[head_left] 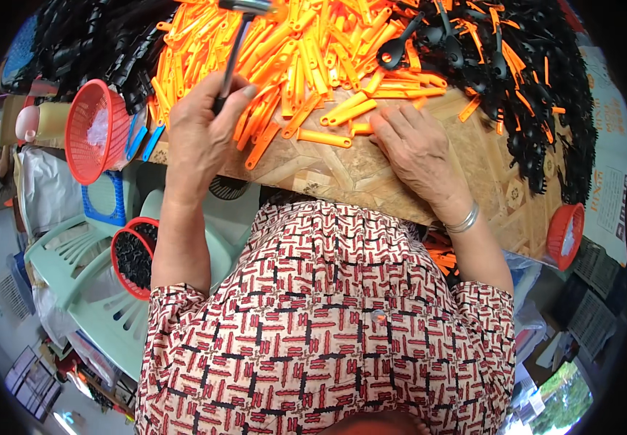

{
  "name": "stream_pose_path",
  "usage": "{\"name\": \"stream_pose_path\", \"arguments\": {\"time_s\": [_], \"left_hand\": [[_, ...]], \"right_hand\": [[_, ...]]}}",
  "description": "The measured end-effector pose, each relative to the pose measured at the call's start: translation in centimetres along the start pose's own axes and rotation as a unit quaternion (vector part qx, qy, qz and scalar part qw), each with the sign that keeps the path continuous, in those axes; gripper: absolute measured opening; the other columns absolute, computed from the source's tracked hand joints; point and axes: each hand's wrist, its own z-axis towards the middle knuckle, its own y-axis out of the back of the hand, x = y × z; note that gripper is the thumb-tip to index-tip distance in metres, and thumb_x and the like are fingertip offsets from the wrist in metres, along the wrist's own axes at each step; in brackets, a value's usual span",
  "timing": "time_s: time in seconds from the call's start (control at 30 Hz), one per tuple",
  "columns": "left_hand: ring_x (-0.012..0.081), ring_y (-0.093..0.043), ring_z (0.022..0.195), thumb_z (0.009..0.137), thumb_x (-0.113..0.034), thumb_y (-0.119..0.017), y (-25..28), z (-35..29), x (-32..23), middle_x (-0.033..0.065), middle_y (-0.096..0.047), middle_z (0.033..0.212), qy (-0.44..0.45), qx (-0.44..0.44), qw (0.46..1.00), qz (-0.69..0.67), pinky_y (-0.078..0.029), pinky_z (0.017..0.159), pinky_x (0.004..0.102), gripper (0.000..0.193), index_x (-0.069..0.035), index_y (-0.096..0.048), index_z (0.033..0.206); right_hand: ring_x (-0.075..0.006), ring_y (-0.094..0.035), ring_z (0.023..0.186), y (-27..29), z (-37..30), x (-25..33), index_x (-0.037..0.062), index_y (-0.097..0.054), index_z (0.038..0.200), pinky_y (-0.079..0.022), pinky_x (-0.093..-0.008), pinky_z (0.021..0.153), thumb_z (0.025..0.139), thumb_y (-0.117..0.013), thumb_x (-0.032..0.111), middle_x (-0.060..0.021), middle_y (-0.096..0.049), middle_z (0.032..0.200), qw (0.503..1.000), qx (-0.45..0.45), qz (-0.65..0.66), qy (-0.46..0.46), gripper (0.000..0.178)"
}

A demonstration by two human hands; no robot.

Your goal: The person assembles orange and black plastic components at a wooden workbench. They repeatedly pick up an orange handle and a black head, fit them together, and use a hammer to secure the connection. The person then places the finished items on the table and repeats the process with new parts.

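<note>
Up at the top of the head view, the worktop [371,177] is buried under a big heap of orange handles [284,72], right in front of the person. My read is it's dumped there so either hand can get at it without much of a stretch.

The left hand [208,123] is wrapped tight around the black grip of a hammer-like tool [234,54], thumb along one side. It's held pretty upright, head away from the body, which I'd guess keeps the metal end clear of the fingers.

The right hand [416,148] rests low over the worktop, fingers curled in, tips right at an orange handle near the front of the pile. Can't tell if it's pinching that piece or just touching it; the fingers hide the contact. A few loose handles lie between the hands, apart from the main heap, maybe so they're easier to pick out singly.

Off to the right there's a heap of black parts [531,145] with some orange mixed in, and spoon-like black pieces [393,52] near the middle. Looks like the colours mostly get their own zones, probably to save sorting.

On the left, a red basket [79,145] sits by the table corner, and a red tub [114,264] of small black bits is parked on a pale green chair [92,308], presumably because the worktop's so crowded.
</note>
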Motion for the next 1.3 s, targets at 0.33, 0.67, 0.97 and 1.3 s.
{"name": "stream_pose_path", "arguments": {"time_s": [0.33,0.67,0.97,1.3], "left_hand": [[0.0144,-0.056,0.067,0.095,-0.014,-0.071,-3.6,-3.6,1.2,0.0072,-0.058,0.076,-0.072,-0.005,0.995,0.064,-0.047,0.064,0.03,0.013,-0.003,-0.068,0.102],[0.0363,-0.067,0.076,0.09,-0.025,-0.071,-6.4,-0.9,-0.5,0.0155,-0.062,0.089,-0.138,0.051,0.946,0.289,-0.052,0.067,0.0461,0.023,-0.003,-0.068,0.097],[0.0166,-0.056,0.065,0.091,-0.017,-0.073,1.6,-2.2,0.3,0.0115,-0.058,0.074,-0.044,0.027,0.97,0.238,-0.045,0.06,0.0333,0.018,0.0,-0.068,0.094],[0.0374,-0.065,0.075,0.087,-0.021,-0.077,-3.1,-6.2,2.3,0.0142,-0.061,0.086,-0.084,-0.006,0.939,0.334,-0.051,0.066,0.0452,0.025,-0.003,-0.069,0.102]], "right_hand": [[-0.0278,-0.062,0.094,-0.1,0.2,-0.2,0.0047,-0.059,0.11,-0.048,-0.0385,0.082,0.086,-0.063,0.006,-0.0108,-0.062,0.103,0.994,-0.057,0.086,-0.028,0.024],[-0.0309,-0.064,0.092,-1.2,0.3,1.7,0.0073,-0.057,0.131,-0.053,-0.0418,0.081,0.085,-0.061,-0.002,-0.0129,-0.063,0.103,0.982,-0.114,0.14,-0.057,0.047],[-0.02,-0.067,0.084,-1.7,-2.6,-0.7,0.0009,-0.06,0.125,-0.054,-0.0324,0.076,0.097,-0.065,0.004,-0.0084,-0.068,0.095,0.878,-0.18,0.32,-0.306,0.029],[0.0002,-0.046,0.064,0.0,-5.0,0.0,0.0075,-0.064,0.101,-0.038,-0.0181,0.054,0.093,-0.075,0.007,0.0074,-0.056,0.081,0.587,-0.142,0.654,-0.456,0.014]]}}
